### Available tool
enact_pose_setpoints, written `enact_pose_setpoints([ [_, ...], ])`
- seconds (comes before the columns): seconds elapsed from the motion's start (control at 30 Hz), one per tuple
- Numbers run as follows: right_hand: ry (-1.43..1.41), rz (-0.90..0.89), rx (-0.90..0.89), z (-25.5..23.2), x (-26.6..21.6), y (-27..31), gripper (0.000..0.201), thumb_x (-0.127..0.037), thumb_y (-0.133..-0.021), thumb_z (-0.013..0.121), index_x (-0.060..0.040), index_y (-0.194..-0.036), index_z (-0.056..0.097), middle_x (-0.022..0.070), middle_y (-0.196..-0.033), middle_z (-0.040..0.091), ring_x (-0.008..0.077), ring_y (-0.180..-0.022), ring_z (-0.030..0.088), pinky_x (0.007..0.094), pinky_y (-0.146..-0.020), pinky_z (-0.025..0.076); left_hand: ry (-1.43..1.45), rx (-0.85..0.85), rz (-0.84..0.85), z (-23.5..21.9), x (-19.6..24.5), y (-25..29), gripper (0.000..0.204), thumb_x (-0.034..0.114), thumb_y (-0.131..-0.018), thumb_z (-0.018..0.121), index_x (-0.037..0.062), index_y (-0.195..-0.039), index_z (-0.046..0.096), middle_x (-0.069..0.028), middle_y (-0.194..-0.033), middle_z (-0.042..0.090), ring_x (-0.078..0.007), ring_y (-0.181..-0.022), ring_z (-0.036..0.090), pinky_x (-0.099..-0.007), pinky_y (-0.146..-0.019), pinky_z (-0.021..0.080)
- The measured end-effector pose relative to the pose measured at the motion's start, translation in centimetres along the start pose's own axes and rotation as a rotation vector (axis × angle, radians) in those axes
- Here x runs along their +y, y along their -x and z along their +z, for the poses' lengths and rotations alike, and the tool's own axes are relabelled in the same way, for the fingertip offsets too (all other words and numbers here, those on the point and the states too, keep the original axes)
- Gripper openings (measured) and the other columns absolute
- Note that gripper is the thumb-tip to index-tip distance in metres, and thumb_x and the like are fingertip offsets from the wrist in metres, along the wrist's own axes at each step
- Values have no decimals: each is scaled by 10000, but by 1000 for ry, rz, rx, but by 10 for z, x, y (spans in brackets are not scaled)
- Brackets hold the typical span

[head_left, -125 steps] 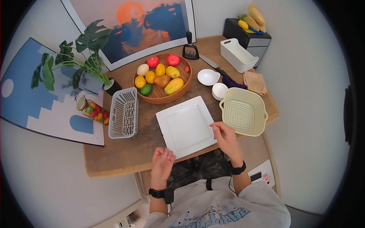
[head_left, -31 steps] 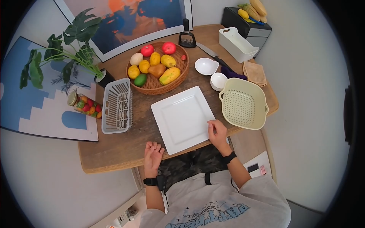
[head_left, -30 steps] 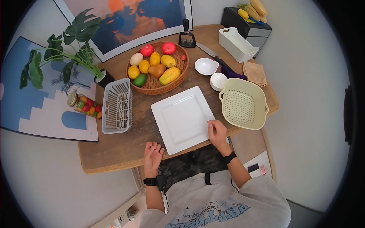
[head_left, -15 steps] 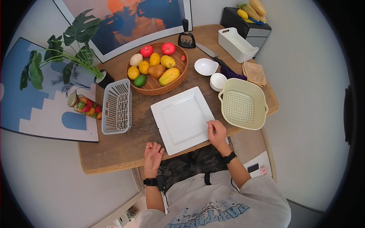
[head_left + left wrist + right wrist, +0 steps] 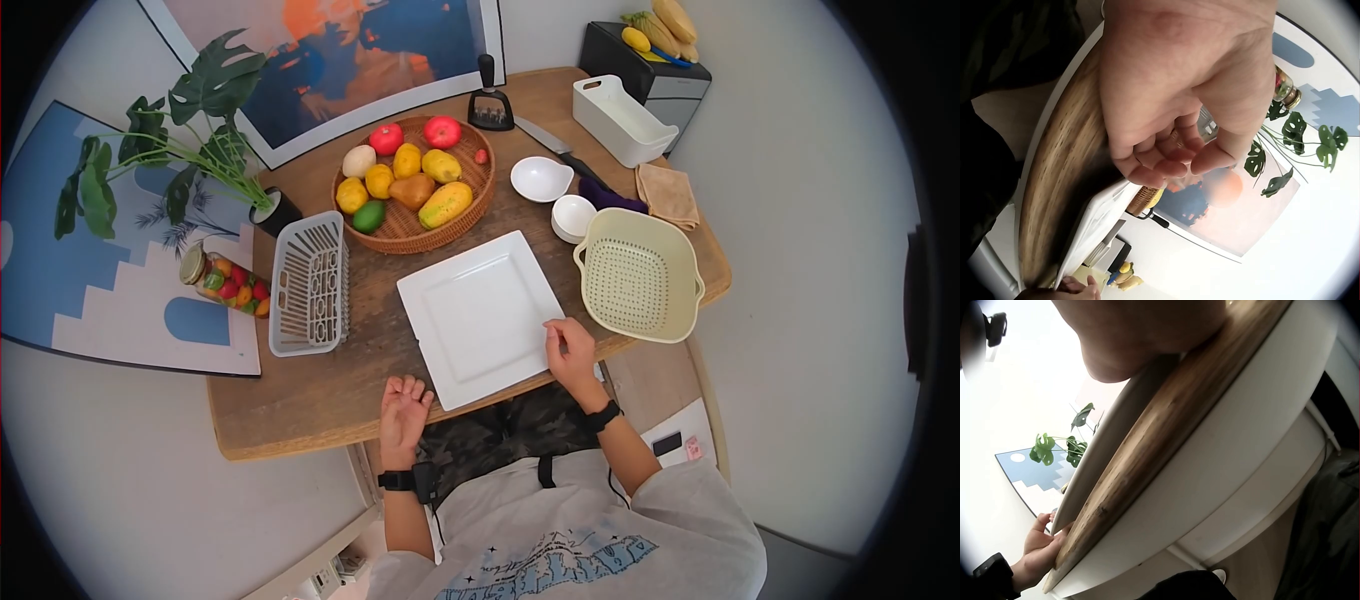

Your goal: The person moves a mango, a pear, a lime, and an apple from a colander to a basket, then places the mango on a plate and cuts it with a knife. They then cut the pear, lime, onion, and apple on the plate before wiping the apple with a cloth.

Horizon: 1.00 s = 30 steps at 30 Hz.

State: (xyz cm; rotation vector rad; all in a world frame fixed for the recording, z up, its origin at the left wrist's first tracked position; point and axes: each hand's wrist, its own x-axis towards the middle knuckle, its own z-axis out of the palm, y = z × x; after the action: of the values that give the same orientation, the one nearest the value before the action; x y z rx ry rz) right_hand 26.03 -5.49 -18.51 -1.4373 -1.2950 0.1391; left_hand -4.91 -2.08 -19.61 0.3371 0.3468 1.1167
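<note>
Loosely curled, left hand and right hand look empty, the latter's contact with the plate unclear.

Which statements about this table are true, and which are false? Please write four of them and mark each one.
1. The knife lies on the square plate. False: it lies on the wooden table, beyond the plate.
2. The green fruit is in the wicker basket. True.
3. The left hand grips the colander. False: the left hand holds nothing.
4. The brown cloth is behind the colander. True.
</note>
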Motion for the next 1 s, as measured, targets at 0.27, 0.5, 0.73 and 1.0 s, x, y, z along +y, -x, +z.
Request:
enact_pose_setpoints([
  [0.27, 5, -11, -3, -1, 0, 0, 44, -16, -897, 628, -14, -911, 669, 100, -705, 569, 222, -566, 542, 329, -529, 433, -12, 2, 4, 1, 0, 0, 190, -6, -881, 612, 120, -943, 483, -21, -891, 450, -161, -859, 457, -350, -846, 420],
  [0.5, 9, -20, 3, 0, 0, -2, 45, -15, -895, 627, -11, -908, 670, 99, -694, 560, 223, -565, 536, 330, -527, 428, -16, 6, -5, 1, 1, 1, 189, -2, -890, 612, 123, -943, 480, -18, -890, 450, -158, -856, 457, -349, -849, 422],
  [0.73, 5, -10, -2, -1, 0, 0, 48, -6, -894, 624, -10, -905, 670, 100, -702, 567, 224, -566, 537, 324, -528, 430, -23, -3, 2, 3, 0, 1, 200, -4, -879, 620, 125, -941, 480, -18, -894, 447, -155, -852, 454, -346, -840, 417],
  [1.0, -74, 152, -65, -6, -15, -8, 72, -23, -914, 623, -22, -954, 682, 101, -752, 614, 190, -616, 568, 302, -582, 469, -34, -22, 0, -4, -1, 0, 201, 11, -870, 624, 124, -929, 469, -16, -896, 436, -154, -850, 441, -343, -834, 405],
])
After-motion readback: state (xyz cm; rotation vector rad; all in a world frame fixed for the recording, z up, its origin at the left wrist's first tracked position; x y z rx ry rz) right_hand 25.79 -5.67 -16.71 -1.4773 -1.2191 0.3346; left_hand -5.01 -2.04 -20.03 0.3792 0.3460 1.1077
